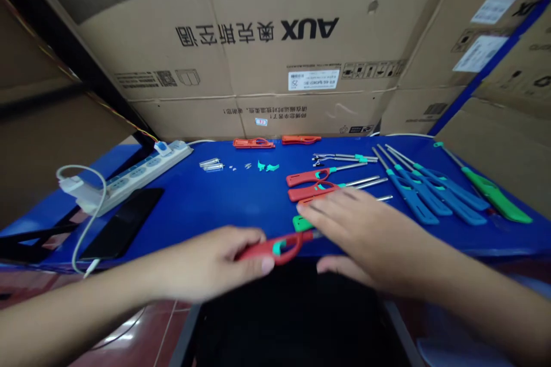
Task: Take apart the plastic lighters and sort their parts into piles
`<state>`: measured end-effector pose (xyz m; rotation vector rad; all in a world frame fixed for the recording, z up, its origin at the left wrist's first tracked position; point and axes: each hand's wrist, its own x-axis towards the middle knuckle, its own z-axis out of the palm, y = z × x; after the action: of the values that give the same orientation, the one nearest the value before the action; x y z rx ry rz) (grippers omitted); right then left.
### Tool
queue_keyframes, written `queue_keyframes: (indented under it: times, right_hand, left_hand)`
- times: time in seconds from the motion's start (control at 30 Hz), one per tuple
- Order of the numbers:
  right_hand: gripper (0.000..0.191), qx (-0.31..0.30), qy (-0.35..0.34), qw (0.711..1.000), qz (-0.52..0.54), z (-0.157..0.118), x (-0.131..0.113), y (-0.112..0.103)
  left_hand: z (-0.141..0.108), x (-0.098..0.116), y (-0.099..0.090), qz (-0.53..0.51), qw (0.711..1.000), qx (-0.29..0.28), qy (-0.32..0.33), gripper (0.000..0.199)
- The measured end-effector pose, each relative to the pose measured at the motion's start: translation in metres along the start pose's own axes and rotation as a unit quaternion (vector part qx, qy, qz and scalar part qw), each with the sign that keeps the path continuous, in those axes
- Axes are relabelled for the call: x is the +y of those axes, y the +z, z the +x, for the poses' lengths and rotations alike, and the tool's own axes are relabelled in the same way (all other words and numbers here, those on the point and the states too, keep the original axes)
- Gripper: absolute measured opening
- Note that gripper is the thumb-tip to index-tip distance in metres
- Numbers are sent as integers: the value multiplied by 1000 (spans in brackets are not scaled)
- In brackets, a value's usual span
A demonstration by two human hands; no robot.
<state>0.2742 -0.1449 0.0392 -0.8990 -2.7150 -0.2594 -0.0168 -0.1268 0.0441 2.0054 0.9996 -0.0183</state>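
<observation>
- Left hand point(206, 263): near edge of the table, fingers curled over a red utility lighter point(275, 249), thumb at its underside, pinching the handle between them (thumb tip partly past the body, quick read).
- Lighter's location: held just off the near edge, metal nozzle pointing right, tip hidden behind the other hand.
- Right hand point(365, 235): palm down, right of the left hand, fingers point(331, 209) spread and flat, thumb well apart below. Can't tell if it presses on anything.
- Under those fingers: a green lighter part point(302, 223), just left of them, and a red lighter point(307, 200), partly covered.
- Blue table point(241, 206): two more red lighters point(307, 176) with metal nozzles, right of centre; two orange-red shell halves point(253, 143) at the far edge.
- Small stuff: metal tubes point(212, 164) and teal clips point(267, 167), far left of centre.
- Right side: blue lighters point(411, 197) in a slanted row, one green lighter point(495, 197) beyond.
- Left side: power strip point(138, 174), black phone point(123, 223) with a white cable point(88, 217).
- Behind: AUX cardboard boxes point(215, 39).
</observation>
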Motion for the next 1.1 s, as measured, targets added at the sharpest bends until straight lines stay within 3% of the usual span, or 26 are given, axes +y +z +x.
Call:
queue_keyframes:
  times: [0.07,0.13,0.23,0.33,0.47,0.63,0.9,1.1]
  right_hand:
    - [45,42,-26,999,14,28,31,-11]
    - [32,50,-60,997,28,54,65,-8]
    - [26,40,-90,995,12,84,110,15]
    - [25,24,-102,994,-15,96,130,45]
    - [20,-47,-117,989,-71,93,114,69]
    - [21,-110,-122,982,-93,90,93,67]
    - [17,-100,-152,978,-103,91,84,72]
    - [20,5,-136,985,-104,89,87,64]
  left_hand:
    - [34,6,-27,61,994,63,59,41]
    - [71,0,-49,105,977,146,112,41]
    - [118,-23,-69,126,957,214,149,37]
    - [141,-48,-69,132,938,257,190,38]
    - [138,-60,-55,206,926,273,163,36]
    - [130,-57,-56,172,956,190,141,37]
    - [128,-53,-59,212,946,178,170,30]
    - [124,-54,-62,216,937,207,182,32]
